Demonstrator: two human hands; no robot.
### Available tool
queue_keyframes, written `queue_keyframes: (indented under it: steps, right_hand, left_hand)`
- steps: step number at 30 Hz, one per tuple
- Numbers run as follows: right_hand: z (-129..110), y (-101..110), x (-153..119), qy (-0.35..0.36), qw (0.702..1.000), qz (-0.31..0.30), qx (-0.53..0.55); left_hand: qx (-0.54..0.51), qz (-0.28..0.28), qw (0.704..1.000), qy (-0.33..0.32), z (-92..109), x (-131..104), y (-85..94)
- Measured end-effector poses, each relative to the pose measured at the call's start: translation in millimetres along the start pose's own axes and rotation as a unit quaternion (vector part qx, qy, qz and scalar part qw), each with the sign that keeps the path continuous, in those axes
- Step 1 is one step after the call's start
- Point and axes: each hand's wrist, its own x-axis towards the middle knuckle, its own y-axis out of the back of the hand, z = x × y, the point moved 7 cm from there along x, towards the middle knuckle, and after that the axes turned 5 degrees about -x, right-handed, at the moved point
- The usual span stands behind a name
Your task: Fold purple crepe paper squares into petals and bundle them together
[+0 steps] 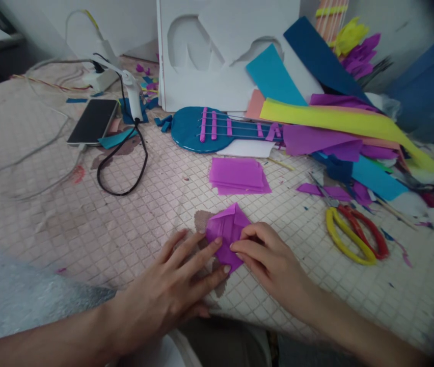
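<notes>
A folded sheet of purple paper (224, 234) lies on the table near the front edge, its top folded to a point. My left hand (174, 280) is spread, with fingertips resting on the sheet's left and lower parts. At its right edge my right hand (274, 260) pinches the paper between thumb and fingers. Just beyond lies a stack of purple paper sheets (236, 173). Behind the stack is a blue guitar-shaped craft piece (201, 130) with purple bars and strings across it.
Scissors (354, 234) with yellow and red handles lie at right. Coloured paper strips (327, 114) are heaped behind them. A phone (93, 121), a glue gun (133, 94) and a looped black cord (146, 158) are at left. A white moulded panel (224, 81) stands at the back.
</notes>
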Motion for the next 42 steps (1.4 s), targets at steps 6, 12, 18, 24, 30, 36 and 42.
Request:
queue_keyframes:
  steps: [6, 12, 18, 24, 30, 36, 42]
  right_hand:
    - [-1, 1, 0, 0.001, 1.0, 0.003, 0.0]
    - [-1, 0, 0, 0.005, 1.0, 0.003, 0.003]
    - [-1, 1, 0, 0.0, 1.0, 0.001, 0.002]
    - [0, 1, 0, -0.004, 1.0, 0.001, -0.001]
    - [0, 1, 1, -0.002, 1.0, 0.002, 0.0]
    - [-2, 1, 0, 0.016, 1.0, 0.012, 0.004]
    - [0, 1, -1, 0.016, 1.0, 0.021, 0.001]
  left_hand:
    - [0.024, 0.013, 1.0, 0.016, 2, -3, 0.8]
    - [0.057, 0.002, 0.998, -0.028, 10, -2, 1.7]
    - [0.056, -0.002, 0.998, -0.015, 9, -4, -3.4]
    - [0.056, 0.012, 0.995, 0.077, 3, -13, -1.3]
    - [0.051, 0.022, 0.997, 0.062, 5, -8, 6.4]
    - [0.022, 0.029, 0.999, -0.032, 13, 5, 12.5]
    - [0.011, 0.012, 0.998, -0.056, 16, 4, 3.3]
